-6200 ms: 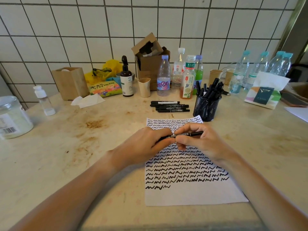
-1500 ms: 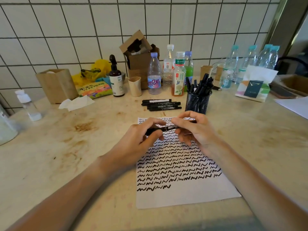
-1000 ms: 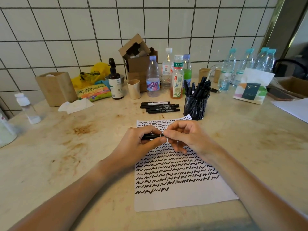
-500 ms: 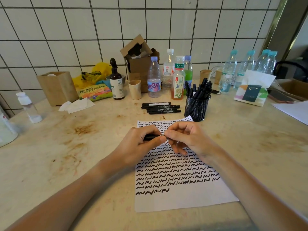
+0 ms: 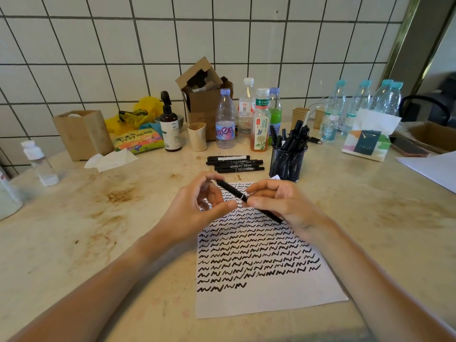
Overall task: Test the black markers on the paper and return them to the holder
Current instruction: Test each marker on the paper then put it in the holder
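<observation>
Stained beige marble counter (image 5: 74, 230) is carrying scribbled white paper (image 5: 259, 299). Right hand (image 5: 283, 203) is pinching slim black marker (image 5: 234, 191) over paper's 12 o'clock edge; left hand (image 5: 195, 208) is loosely curled, empty. Likely just recapped; next, black mesh holder (image 5: 287, 164) at 1 o'clock.

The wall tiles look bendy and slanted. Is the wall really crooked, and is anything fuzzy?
Head view: the wide-angle lens bends the wall tiles, so their grout lines fan outward; they are probably straight. Head view: the marker in the right hand and the squiggled paper look sharp, while the forearms at the bottom corners are stretched and soft.
</observation>
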